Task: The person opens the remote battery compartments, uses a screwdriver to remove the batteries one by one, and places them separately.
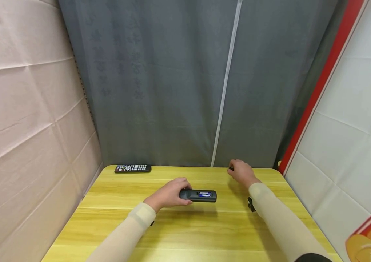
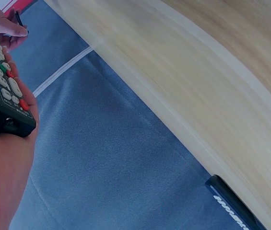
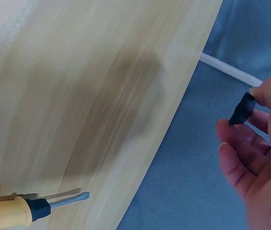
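Observation:
In the head view my left hand (image 1: 172, 193) grips a black remote control (image 1: 190, 195) by one end, held above the table with its back up. Its battery compartment is uncovered, showing blue batteries (image 1: 205, 194). Seen from the left wrist, the underside of the remote control (image 2: 3, 91) carries white and coloured buttons. Near the table's far edge on the right, my right hand (image 1: 242, 173) is raised. Its thumb and finger pinch a small black cover (image 3: 243, 109), likely the battery cover, clear of the remote.
A second black remote control (image 1: 133, 168) lies buttons up at the table's far left edge. On the wooden table (image 1: 172, 233) a screwdriver (image 3: 10, 212) with a yellow handle lies near the right hand. A grey curtain (image 1: 159, 91) hangs behind; light panels stand at both sides.

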### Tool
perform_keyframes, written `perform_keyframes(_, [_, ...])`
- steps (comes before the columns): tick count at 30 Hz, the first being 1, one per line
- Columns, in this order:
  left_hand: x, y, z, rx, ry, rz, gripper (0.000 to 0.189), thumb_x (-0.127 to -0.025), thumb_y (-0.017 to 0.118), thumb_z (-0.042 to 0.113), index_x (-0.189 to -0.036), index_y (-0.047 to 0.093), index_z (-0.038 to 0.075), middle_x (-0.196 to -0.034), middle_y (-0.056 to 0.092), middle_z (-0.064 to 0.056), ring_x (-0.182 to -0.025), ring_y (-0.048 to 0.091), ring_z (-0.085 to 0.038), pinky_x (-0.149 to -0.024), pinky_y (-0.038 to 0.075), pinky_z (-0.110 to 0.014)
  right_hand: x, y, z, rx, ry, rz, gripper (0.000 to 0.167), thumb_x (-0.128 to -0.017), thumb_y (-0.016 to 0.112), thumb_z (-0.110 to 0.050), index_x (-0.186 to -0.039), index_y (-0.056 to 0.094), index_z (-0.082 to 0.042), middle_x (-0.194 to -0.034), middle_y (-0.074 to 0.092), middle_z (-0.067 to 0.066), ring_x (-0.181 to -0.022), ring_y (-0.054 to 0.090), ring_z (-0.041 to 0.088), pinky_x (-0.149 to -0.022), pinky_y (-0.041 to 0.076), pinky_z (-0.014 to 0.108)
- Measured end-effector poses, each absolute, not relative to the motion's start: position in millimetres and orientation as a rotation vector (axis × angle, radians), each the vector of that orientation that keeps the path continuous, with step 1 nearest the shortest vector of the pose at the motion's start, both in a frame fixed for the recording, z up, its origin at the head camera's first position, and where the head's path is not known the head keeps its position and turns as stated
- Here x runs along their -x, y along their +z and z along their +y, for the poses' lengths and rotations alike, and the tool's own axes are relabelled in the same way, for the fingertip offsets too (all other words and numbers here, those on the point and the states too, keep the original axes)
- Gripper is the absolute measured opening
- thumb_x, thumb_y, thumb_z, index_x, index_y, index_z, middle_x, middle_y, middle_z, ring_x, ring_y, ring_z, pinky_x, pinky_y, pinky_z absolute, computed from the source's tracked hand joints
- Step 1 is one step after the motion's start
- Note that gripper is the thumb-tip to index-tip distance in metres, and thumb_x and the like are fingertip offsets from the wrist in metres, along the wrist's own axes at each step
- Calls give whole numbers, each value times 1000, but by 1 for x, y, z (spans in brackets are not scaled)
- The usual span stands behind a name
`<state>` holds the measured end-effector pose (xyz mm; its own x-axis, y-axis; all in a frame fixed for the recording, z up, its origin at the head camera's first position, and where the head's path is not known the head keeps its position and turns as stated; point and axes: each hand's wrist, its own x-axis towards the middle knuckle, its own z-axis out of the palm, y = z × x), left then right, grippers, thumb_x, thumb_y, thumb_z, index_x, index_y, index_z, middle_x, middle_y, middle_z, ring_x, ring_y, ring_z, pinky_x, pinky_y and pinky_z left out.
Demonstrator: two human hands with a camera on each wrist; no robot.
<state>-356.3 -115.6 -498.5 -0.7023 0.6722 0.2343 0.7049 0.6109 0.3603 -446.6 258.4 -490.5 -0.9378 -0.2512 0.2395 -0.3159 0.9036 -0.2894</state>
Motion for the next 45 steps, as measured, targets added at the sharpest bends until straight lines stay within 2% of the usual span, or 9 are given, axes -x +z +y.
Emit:
perform_keyframes(10, [355,-499,-116,1159,-662,-2771,40,-95,89,46,-124,73,22,-115,61,12,-99,57,-9,-92,55,-31,458,-486,260,-383,500,-2900,27,-108,73,-23,-123,73,-1,-113,73,17,-88,70,29,-82,60,53])
perform_keyframes(21, [352,-495,-116,1155,-658,-2773,41,-95,88,46,-125,74,22,-117,62,12,-100,58,-8,-93,55,-31,470,-481,263,-335,522,-2975,30,-109,73,-24,-126,72,0,-106,75,13,-77,69,20,-77,61,48])
perform_keyframes(28, [349,-494,-116,1142,-661,-2777,41,-96,88,46,-125,74,21,-117,62,10,-100,58,-9,-93,55,-31,473,-478,268,-279,574,-3020,31,-111,70,-22,-130,69,2,-114,74,17,-84,70,24,-80,60,49])
perform_keyframes(33, [349,-495,-116,1136,-659,-2788,40,-96,88,46,-126,73,22,-119,62,10,-101,58,-9,-94,55,-31,478,-477,275,-277,577,-3037,36,-111,70,-21,-135,68,5,-120,73,21,-90,72,28,-86,60,53])
perform_keyframes(37, [349,-495,-116,1135,-667,-2787,39,-96,89,43,-126,73,22,-119,62,10,-101,58,-10,-94,55,-32,481,-474,278,-262,553,-3051,38,-110,71,-22,-136,68,5,-118,74,20,-92,72,30,-90,59,55])
perform_keyframes(45, [349,-493,-115,1146,-663,-2781,39,-95,90,42,-125,73,22,-118,62,11,-102,57,-10,-94,54,-31,483,-470,279,-252,545,-3059,33,-110,71,-21,-130,70,5,-111,75,18,-90,72,30,-88,60,55])
